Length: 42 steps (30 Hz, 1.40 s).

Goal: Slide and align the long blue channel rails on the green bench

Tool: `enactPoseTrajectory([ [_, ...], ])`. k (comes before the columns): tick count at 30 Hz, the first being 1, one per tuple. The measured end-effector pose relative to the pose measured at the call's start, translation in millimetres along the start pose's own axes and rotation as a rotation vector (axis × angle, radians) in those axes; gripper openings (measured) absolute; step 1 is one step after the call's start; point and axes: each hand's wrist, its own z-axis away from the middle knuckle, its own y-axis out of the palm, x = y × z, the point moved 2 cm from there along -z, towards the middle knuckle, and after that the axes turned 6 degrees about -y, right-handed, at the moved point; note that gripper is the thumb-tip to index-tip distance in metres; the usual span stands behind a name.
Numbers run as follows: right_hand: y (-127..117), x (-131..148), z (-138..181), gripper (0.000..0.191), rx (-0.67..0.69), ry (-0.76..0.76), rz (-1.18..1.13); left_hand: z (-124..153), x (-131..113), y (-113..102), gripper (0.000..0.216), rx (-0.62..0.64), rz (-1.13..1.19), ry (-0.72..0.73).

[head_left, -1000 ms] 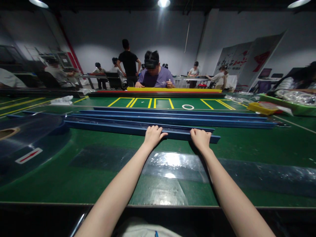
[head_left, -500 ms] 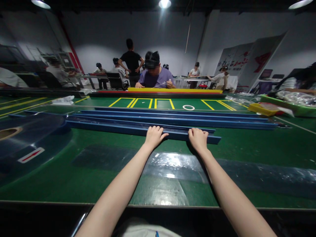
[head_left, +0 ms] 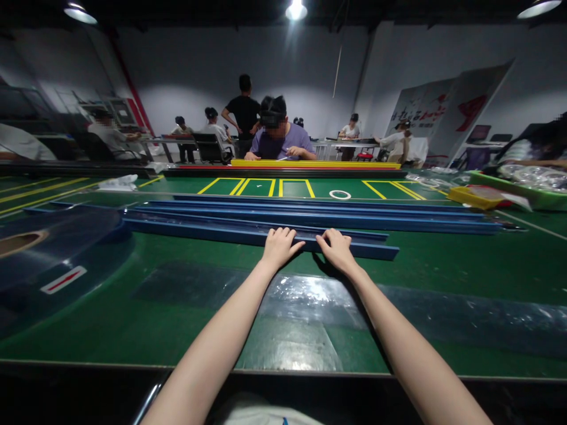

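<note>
One blue channel (head_left: 230,234), on the table (head_left: 168,342), right end closer to the near edge than the left; left hand (head_left: 279,248), grip grasping its near wall; right hand (head_left: 336,249) touching that wall, clasp unclear; best steadied by light, even pressure

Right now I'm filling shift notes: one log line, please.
left hand: on blue channel | right hand: on same channel | clear strip: on green table

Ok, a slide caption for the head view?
Left hand and right hand on the nearest blue rail, above the green table.
</note>
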Motion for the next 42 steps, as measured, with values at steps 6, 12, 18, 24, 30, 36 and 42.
enactPoseTrajectory([
  [6, -2.5, 1.8, -0.5, 0.034, 0.000, 0.036, -0.016, 1.1, 1.1, -3.2, 0.036, -0.029, 0.029, -0.005],
  [12, -11.8, -9.7, 1.7, 0.041, -0.030, 0.121, 0.027, 1.0, 3.3, -3.2, 0.038, -0.030, 0.024, -0.015],
  [18, -28.7, -30.0, 4.3, 0.046, -0.016, 0.253, 0.114, 1.1, 3.4, -2.8, 0.038, -0.031, 0.023, -0.015],
  [24, -34.7, -42.1, 8.2, 0.039, -0.041, 0.248, 0.179, 0.0, 3.1, -0.9, 0.036, -0.015, 0.036, -0.003],
  [30, -31.1, -41.8, 10.0, 0.032, -0.060, 0.239, 0.270, -1.0, 2.1, -0.7, 0.037, 0.013, 0.019, -0.002],
  [36, -28.1, -40.2, 9.5, 0.031, -0.045, 0.235, 0.352, -1.8, 1.5, -2.2, 0.039, 0.026, -0.004, -0.005],
  [42, -29.0, -37.6, 9.3, 0.034, -0.001, 0.237, 0.400, -2.9, 1.2, -4.2, 0.038, 0.051, -0.007, -0.002],
])
